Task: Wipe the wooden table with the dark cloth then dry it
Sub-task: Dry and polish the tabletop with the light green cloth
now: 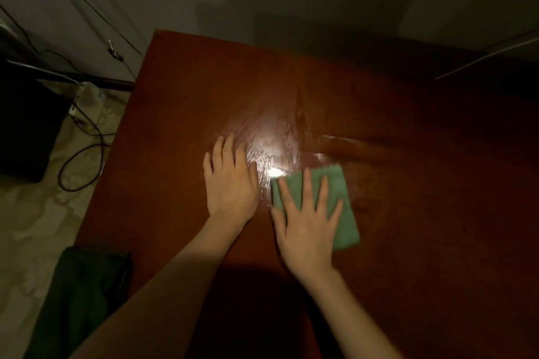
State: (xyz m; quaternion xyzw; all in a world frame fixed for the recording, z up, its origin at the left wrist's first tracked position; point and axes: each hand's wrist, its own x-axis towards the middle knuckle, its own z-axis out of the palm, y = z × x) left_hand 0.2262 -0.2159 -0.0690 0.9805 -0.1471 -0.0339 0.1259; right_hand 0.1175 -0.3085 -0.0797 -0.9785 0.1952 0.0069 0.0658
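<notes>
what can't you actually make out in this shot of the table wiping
- Head view: the part of the folded light green cloth under the flat right hand is hidden.
- Head view: the right side of the reddish-brown wooden table sinks into shadow; its wetness there cannot be judged.
- Head view: the dark green fabric at the table's near-left corner is too dim to identify.
- Head view: the left hand covers the wood beneath it.

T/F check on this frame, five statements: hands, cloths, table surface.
1. The right hand presses flat on a light green cloth. True.
2. The left hand grips the cloth. False: it rests flat on the bare wooden table.
3. Wet streaks shine on the table beyond the hands. True.
4. A dark cloth lies at the table's near left corner. True.
5. The light green cloth is bunched into a ball. False: it lies folded flat.
</notes>
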